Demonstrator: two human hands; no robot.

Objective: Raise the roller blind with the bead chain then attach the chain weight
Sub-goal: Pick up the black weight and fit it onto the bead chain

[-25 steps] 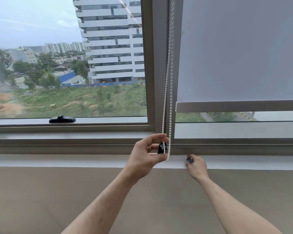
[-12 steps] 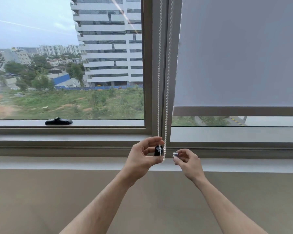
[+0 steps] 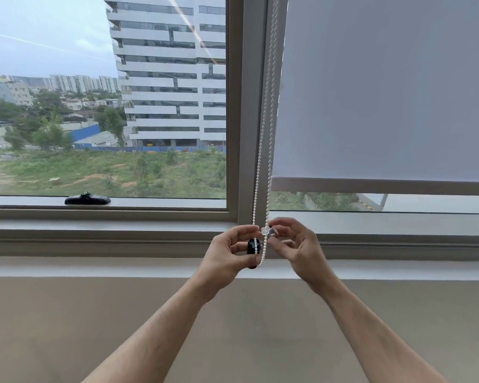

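Note:
A white bead chain [image 3: 266,128] hangs as a loop down the window's centre post. The loop's bottom lies against a black chain weight [image 3: 251,246], which my left hand [image 3: 227,257] pinches between thumb and fingers. My right hand [image 3: 299,248] holds a small clear and silver piece [image 3: 268,232] against the right strand of the chain, just above the weight. The grey roller blind [image 3: 385,92] covers the right pane, and its bottom bar [image 3: 382,186] sits a little above the sill.
A black window handle [image 3: 87,200] lies on the left pane's lower frame. A white sill ledge [image 3: 94,268] runs across below the window, with a beige wall [image 3: 67,327] underneath. Buildings and greenery show through the left glass.
My right hand lifted a small piece off the sill ledge and brought it left and up to the chain beside my left hand. My left hand kept its hold on the black weight.

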